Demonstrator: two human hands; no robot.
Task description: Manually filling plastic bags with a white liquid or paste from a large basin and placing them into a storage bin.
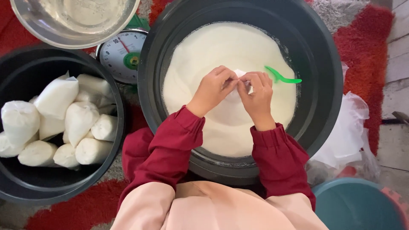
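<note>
Fingers of the left hand [211,87] and the right hand [257,90] pinch together on the mouth of a small clear bag [241,75], held above the white powder [200,59] in the large dark tub [324,85]. Sealing probably goes best twisting the neck tight, keeping the bag over the tub. A green scoop [281,78] lies just beside.

Red shaggy rug [366,38] over pale plank floor [398,51], soft even daylight.
</note>
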